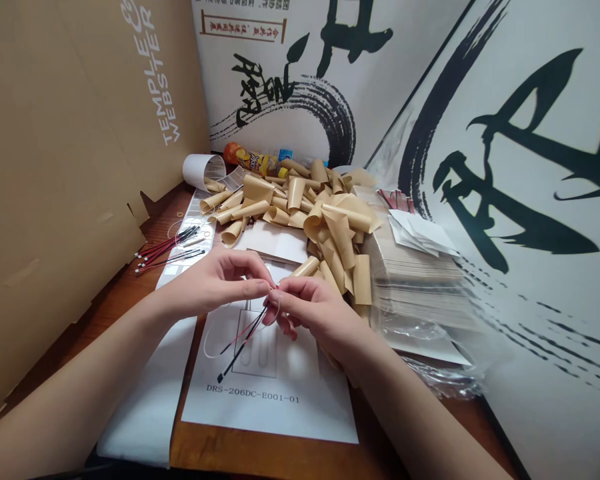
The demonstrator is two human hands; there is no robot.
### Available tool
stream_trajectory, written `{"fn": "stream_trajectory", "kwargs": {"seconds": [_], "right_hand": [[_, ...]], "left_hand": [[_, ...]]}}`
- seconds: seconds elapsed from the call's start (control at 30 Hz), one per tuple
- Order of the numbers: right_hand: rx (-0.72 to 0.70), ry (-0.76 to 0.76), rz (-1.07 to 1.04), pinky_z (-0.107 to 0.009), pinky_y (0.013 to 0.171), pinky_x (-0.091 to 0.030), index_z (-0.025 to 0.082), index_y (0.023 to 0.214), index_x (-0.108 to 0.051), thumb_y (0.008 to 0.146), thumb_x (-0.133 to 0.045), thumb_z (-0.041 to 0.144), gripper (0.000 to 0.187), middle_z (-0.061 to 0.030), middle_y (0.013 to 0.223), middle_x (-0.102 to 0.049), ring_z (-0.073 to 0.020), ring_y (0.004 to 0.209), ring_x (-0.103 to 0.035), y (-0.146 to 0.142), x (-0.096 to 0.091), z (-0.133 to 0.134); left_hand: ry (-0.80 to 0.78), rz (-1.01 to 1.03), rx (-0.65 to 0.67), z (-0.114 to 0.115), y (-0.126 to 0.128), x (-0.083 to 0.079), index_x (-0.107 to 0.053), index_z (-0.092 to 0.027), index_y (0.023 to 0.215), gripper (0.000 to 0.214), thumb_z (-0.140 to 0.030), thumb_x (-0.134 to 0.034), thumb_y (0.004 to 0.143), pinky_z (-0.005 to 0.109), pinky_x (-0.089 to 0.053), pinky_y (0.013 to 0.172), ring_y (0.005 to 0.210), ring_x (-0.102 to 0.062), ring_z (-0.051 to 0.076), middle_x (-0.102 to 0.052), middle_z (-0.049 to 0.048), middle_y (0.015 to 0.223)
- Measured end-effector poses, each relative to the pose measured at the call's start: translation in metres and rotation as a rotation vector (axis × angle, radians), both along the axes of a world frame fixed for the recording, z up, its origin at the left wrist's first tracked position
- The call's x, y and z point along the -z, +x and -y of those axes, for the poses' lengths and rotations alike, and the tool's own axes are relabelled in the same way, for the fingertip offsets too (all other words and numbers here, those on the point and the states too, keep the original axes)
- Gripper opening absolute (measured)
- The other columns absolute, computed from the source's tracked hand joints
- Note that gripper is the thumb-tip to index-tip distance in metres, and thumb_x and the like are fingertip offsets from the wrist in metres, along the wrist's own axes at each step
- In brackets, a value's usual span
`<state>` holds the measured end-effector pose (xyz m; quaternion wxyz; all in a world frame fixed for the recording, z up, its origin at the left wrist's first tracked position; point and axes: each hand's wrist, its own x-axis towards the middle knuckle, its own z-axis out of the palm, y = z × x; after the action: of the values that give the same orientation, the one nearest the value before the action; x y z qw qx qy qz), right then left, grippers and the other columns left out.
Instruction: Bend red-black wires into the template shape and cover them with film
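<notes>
My left hand (230, 283) and my right hand (307, 303) meet at their fingertips over a printed sheet (275, 420). Pinched between the right thumb and fingers is a small bundle of red and black wires (247, 339), hanging down to the left with a dark connector at its lower end. My left thumb and forefinger close on the bundle's upper end, where a little red shows. A thin pale string loops beside the wires. More red and black wires (167, 250) with connectors lie left of my left hand, on a white label strip (145, 393).
Curled brown paper pieces (295, 193) are heaped beyond my hands. At right stands a stack of flat cards (420, 267) in clear plastic, with white papers (420, 232) on top. A cardboard panel (70, 167) walls the left; a drink bottle (250, 160) lies at the back.
</notes>
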<state>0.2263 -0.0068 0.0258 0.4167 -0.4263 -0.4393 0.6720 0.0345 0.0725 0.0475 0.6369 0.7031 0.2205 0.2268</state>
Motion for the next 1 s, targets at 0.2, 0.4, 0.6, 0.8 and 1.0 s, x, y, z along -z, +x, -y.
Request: {"fn": "stream_trajectory", "kwargs": {"seconds": [0.2, 0.4, 0.6, 0.8, 1.0], "right_hand": [[-0.053, -0.010, -0.006, -0.021, 0.050, -0.041, 0.018, 0.074, -0.070, 0.078, -0.078, 0.053, 0.036, -0.0009, 0.067, -0.072, -0.0073, 0.051, -0.051, -0.0009, 0.0035, 0.0005], [-0.067, -0.013, -0.011, -0.021, 0.050, -0.040, 0.018, 0.076, -0.072, 0.079, -0.078, 0.052, 0.034, -0.0006, 0.067, -0.070, -0.0072, 0.051, -0.050, -0.0021, 0.0049, 0.0004], [-0.068, -0.021, -0.029, -0.022, 0.050, -0.040, 0.018, 0.077, -0.072, 0.077, -0.080, 0.051, 0.034, -0.0005, 0.069, -0.069, -0.0075, 0.053, -0.051, -0.0013, 0.0059, -0.0001], [-0.052, -0.044, -0.043, -0.022, 0.050, -0.040, 0.019, 0.077, -0.070, 0.075, -0.081, 0.049, 0.032, 0.0007, 0.071, -0.068, -0.0073, 0.053, -0.052, -0.0019, 0.0052, -0.0007], [-0.036, -0.044, -0.045, -0.021, 0.049, -0.041, 0.018, 0.077, -0.069, 0.075, -0.081, 0.045, 0.029, 0.0010, 0.072, -0.067, -0.0066, 0.053, -0.051, -0.0019, 0.0061, -0.0008]], "left_hand": [[0.032, -0.017, 0.006, 0.0008, 0.0024, 0.0006, -0.075, -0.018, 0.083, 0.013, -0.030, -0.075, 0.085, 0.026, -0.054, 0.076, 0.082, -0.065, 0.013, -0.071, 0.0048, 0.096], [-0.023, -0.081, -0.026, 0.0008, 0.0020, 0.0014, -0.072, -0.014, 0.085, 0.021, -0.035, -0.074, 0.086, 0.020, -0.047, 0.058, 0.066, -0.058, 0.009, -0.069, 0.0032, 0.077], [-0.079, -0.092, 0.011, 0.0007, 0.0028, -0.0001, -0.070, -0.015, 0.086, 0.022, -0.036, -0.074, 0.087, 0.020, -0.049, 0.059, 0.064, -0.058, 0.008, -0.069, 0.0007, 0.074], [-0.036, -0.132, -0.009, -0.0005, 0.0017, 0.0014, -0.069, -0.016, 0.087, 0.019, -0.034, -0.073, 0.088, 0.018, -0.046, 0.059, 0.064, -0.055, 0.007, -0.068, -0.0006, 0.073], [0.051, -0.091, -0.040, -0.0006, 0.0010, 0.0009, -0.070, -0.017, 0.089, 0.019, -0.036, -0.069, 0.091, 0.017, -0.043, 0.062, 0.069, -0.054, 0.007, -0.065, -0.0012, 0.077]]}}
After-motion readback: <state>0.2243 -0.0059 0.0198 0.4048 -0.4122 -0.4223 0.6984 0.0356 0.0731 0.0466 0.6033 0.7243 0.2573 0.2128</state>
